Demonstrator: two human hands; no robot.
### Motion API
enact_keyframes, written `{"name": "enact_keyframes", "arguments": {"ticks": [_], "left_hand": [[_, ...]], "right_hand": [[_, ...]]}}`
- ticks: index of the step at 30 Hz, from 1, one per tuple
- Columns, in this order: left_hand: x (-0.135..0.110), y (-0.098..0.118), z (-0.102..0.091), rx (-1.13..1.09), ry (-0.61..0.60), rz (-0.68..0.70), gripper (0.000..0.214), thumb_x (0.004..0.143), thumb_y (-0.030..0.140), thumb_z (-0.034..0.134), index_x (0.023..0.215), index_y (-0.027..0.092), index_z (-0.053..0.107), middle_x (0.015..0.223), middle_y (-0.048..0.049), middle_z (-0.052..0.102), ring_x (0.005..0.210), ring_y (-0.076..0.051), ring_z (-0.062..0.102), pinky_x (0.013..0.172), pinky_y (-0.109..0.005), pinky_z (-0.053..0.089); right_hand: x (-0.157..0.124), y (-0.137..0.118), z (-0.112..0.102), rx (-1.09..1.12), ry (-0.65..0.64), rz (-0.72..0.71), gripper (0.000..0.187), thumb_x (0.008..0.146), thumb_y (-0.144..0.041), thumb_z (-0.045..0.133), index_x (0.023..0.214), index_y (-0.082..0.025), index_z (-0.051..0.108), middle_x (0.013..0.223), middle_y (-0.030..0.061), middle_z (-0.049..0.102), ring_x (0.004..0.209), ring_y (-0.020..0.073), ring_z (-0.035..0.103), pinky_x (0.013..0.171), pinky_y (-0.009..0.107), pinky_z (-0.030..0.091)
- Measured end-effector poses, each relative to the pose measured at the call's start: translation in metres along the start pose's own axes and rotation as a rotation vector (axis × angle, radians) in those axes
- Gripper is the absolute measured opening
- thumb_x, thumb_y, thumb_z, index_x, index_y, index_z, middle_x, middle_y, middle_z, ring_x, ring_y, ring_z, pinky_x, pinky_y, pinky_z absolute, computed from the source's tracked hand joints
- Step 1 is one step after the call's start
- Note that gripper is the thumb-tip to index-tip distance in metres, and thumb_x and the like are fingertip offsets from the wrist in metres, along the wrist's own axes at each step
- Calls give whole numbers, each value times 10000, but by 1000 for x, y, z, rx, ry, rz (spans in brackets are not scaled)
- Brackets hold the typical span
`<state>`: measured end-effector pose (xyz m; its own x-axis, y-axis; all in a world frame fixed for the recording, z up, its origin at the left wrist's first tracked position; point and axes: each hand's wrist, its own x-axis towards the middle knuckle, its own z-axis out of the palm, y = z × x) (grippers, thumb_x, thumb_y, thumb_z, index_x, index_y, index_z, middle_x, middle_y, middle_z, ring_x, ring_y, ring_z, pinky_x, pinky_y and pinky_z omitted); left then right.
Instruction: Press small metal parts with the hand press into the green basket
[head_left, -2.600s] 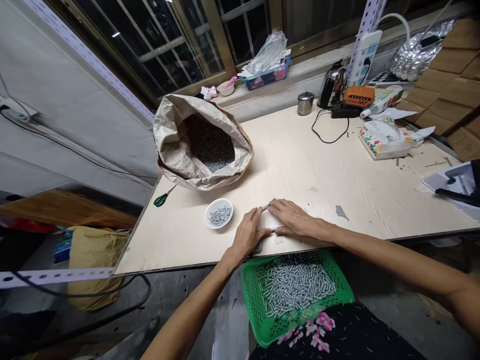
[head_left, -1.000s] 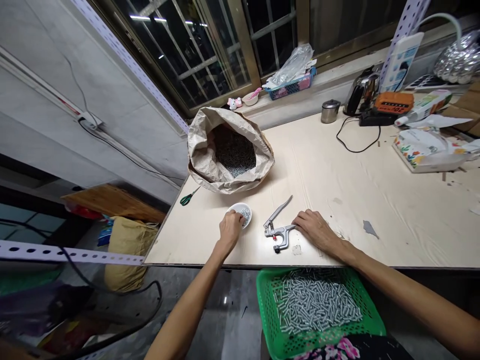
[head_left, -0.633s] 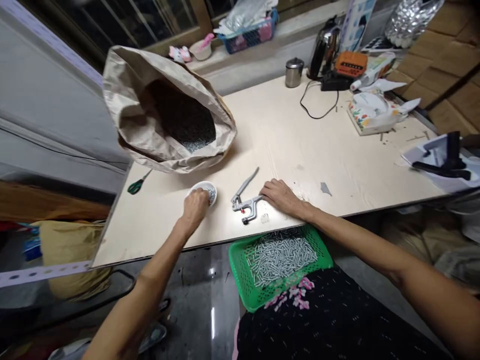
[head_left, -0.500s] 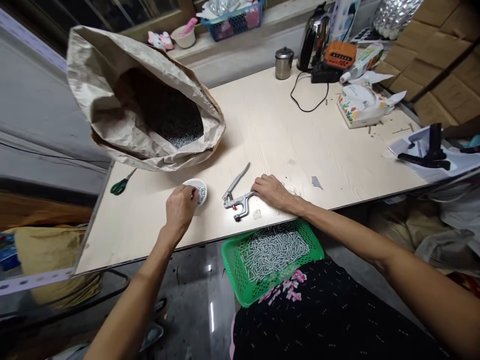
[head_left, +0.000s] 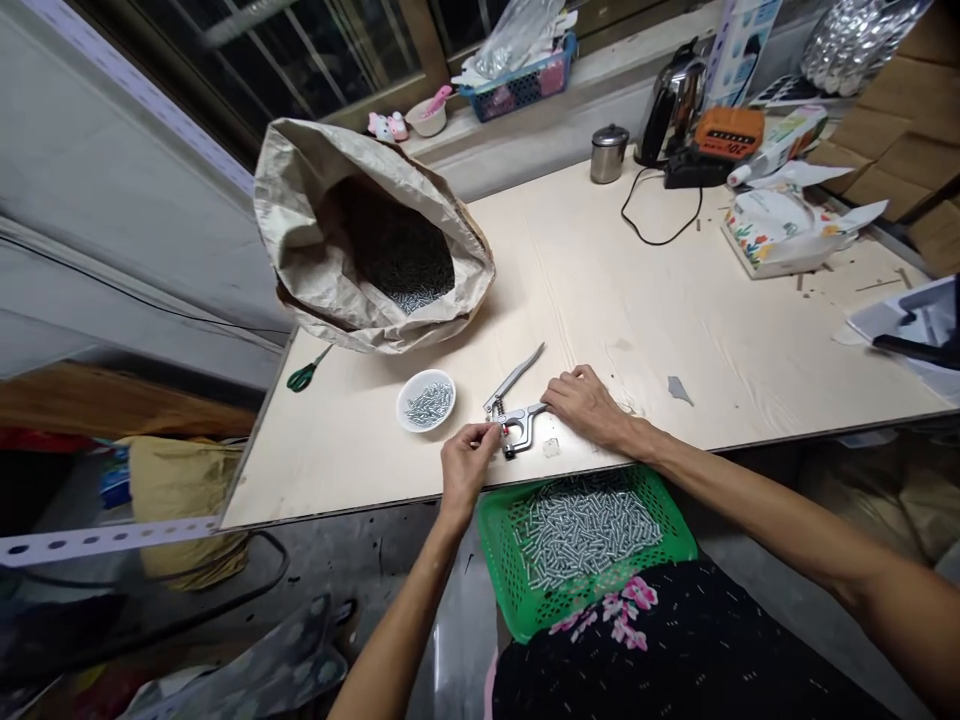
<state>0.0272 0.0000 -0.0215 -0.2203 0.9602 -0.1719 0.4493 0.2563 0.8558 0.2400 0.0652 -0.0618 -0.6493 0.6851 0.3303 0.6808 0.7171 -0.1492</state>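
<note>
A pair of grey snap-fastener pliers (head_left: pixel 517 425) lies on the table with its handles spread apart; a red part and a black part show at its jaws. My right hand (head_left: pixel 585 405) is closed round the end of the lower handle. At the jaws, my left hand (head_left: pixel 471 452) pinches with thumb and forefinger; whatever sits between the fingertips is too small to make out. Left of the pliers stands a white bowl (head_left: pixel 402 408) holding many small shiny metal pieces. Below the table edge, a green basket (head_left: pixel 491 560) carries a heap of short metal pieces.
A large paper sack (head_left: pixel 300 270) of metal pieces leans open at the back left. Green-handled scissors (head_left: pixel 302 377) lie near the left edge. Farther back are a steel canister (head_left: pixel 609 153), a kettle (head_left: pixel 671 105), an orange battery (head_left: pixel 729 132) and a tissue pack (head_left: pixel 787 230).
My left hand has left the white bowl and moved right to the jaws of the pliers. The right hand keeps its hold on the handle. The view has shifted left.
</note>
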Motion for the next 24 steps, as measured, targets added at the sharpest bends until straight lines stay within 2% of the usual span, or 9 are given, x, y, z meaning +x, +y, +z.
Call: {"name": "enact_keyframes", "arguments": {"ticks": [5,10,14,19,24], "left_hand": [[-8,-6,4,154,13,52,331,780,449,576,793,156,729,775,-47,696,729,-153,621,679,-231,464],[-8,-10,4,203,19,-12,328,773,434,566,801,155,735,781,-48,713,716,-158,627,660,-233,455],[-6,-10,2,214,-24,-89,385,748,469,563,805,126,729,731,-51,706,652,-154,607,587,-228,430],[-4,-10,0,167,-111,-185,452,692,527,573,766,101,705,543,-3,593,489,-107,484,491,-214,357],[0,-10,-2,140,-170,-221,416,637,521,582,682,115,659,510,28,514,455,-81,398,456,-206,301]], "right_hand": [[0,-2,-1,-14,19,-15,275,978,-194,342,872,-194,596,834,32,618,814,180,455,824,367,230],[-3,-4,-3,-8,43,-19,300,967,-151,332,842,-202,599,803,28,600,774,174,446,870,382,213],[-3,-6,-3,-34,48,-28,320,962,-133,317,825,-203,598,777,24,588,754,171,438,893,391,204],[-2,-7,-1,-63,29,-44,336,969,-141,299,825,-192,599,782,29,595,751,169,444,890,400,217],[-2,-7,-1,-67,21,-42,334,969,-137,300,832,-195,599,793,28,601,750,168,442,897,404,220]]}}
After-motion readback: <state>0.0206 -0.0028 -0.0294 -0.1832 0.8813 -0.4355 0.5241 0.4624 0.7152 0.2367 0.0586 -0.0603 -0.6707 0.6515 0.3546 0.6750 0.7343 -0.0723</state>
